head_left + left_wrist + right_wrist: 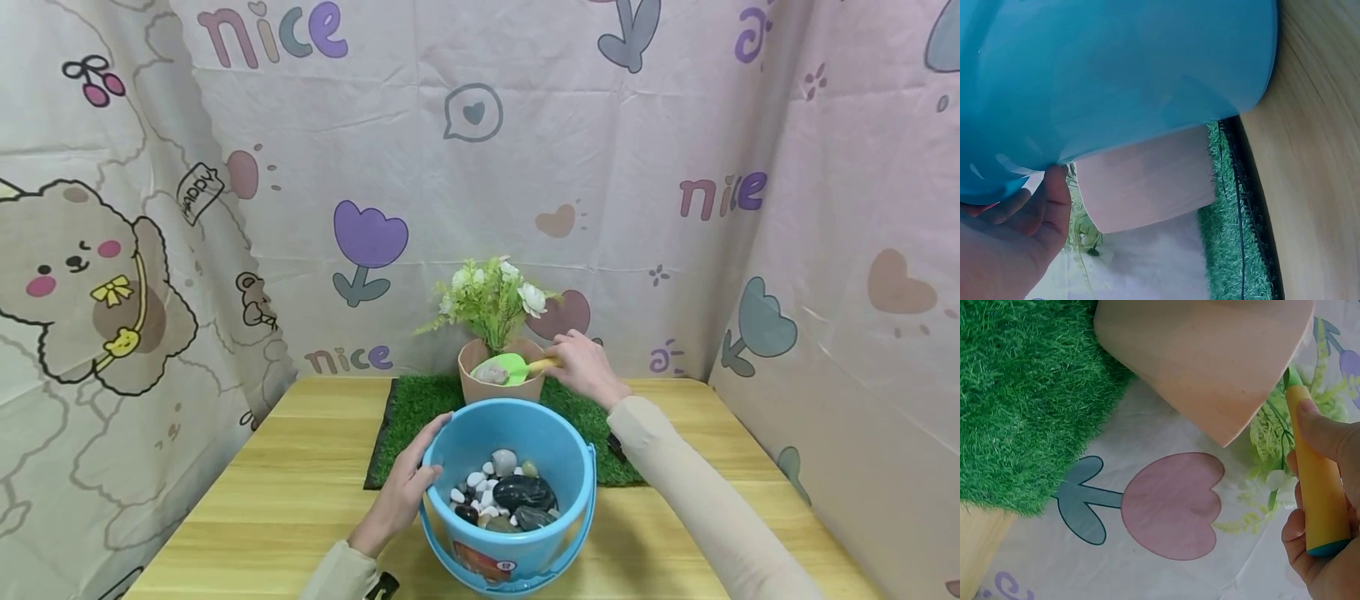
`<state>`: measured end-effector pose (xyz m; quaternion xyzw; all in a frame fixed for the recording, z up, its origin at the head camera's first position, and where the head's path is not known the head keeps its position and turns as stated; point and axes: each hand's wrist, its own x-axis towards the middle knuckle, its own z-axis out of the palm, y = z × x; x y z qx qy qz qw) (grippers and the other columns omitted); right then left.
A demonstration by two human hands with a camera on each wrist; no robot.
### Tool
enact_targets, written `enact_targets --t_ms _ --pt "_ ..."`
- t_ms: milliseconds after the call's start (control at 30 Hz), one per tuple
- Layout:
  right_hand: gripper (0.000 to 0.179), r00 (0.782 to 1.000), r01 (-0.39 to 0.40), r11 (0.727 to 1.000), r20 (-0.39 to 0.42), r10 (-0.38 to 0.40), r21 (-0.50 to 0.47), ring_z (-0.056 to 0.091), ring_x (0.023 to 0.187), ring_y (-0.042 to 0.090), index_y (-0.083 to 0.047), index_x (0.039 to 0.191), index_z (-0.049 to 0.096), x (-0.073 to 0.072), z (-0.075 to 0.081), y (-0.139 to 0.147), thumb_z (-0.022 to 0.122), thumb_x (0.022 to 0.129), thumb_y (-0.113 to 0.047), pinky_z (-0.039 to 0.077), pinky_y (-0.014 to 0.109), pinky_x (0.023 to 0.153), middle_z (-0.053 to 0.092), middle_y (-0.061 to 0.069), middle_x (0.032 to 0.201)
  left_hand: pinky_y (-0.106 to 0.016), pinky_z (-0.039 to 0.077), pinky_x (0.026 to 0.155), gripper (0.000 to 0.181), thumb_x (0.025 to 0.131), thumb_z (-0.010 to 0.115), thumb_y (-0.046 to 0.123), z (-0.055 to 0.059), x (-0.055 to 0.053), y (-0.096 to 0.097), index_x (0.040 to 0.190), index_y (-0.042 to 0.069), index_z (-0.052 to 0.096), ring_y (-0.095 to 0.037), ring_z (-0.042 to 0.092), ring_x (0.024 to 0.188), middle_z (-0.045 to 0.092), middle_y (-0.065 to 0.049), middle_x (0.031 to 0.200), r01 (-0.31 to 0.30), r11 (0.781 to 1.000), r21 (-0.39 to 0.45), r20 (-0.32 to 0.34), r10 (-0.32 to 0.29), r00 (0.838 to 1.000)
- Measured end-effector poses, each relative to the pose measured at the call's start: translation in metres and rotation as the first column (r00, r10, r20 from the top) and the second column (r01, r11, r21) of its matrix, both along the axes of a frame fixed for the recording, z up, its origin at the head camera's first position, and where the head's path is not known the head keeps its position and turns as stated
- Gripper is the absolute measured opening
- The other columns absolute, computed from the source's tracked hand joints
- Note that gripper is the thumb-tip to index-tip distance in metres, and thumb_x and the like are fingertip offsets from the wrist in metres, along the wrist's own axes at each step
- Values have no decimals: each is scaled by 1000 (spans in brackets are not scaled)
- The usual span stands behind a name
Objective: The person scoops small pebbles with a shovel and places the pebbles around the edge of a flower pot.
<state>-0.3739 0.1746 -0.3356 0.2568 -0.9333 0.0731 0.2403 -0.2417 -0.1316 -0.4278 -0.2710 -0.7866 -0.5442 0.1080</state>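
Note:
My right hand (588,367) grips the yellow handle of a toy shovel (1317,475). The shovel's green blade (516,364) is over the mouth of a pinkish-tan flowerpot (501,390), with a greyish stone (491,373) at its tip. White flowers and green leaves (491,296) rise from the pot. In front stands a blue bucket (517,546) holding black, white and grey stones (525,493). My left hand (407,479) holds the bucket's left rim, its fingers (1054,206) along the outer wall in the left wrist view.
A green artificial grass mat (420,404) lies beneath the pot on the wooden table (300,483). The bucket's blue handle (585,542) hangs down at the front. A printed cloth (450,192) hangs behind and at both sides.

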Motion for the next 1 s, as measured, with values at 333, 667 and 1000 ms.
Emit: enact_targets --t_ms 333,667,1000 --pt "13 975 -66 989 -202 92 134 49 75 19 -17 91 79 -2 -7 -6 81 80 -22 44 34 62 64 0 85 -46 51 93 68 89 39 6 0 0 1 155 20 29 -33 54 127 42 -10 152 -6 1000 0 -3 6 1000" --pt "26 962 -25 999 -271 35 41 51 77 20 -13 100 78 -4 -8 3 82 77 -23 48 37 59 63 2 87 -48 50 94 68 89 39 4 3 -1 0 155 16 29 -33 54 127 42 -10 153 -6 1000 5 0 6 1000" --pt "26 974 -25 1000 -225 28 15 52 80 19 -15 105 77 -2 -10 9 80 80 -22 48 36 59 65 2 91 -50 49 95 68 89 39 4 0 -2 0 155 19 28 -35 52 129 40 -11 153 9 1000 7 9 -9 1000"
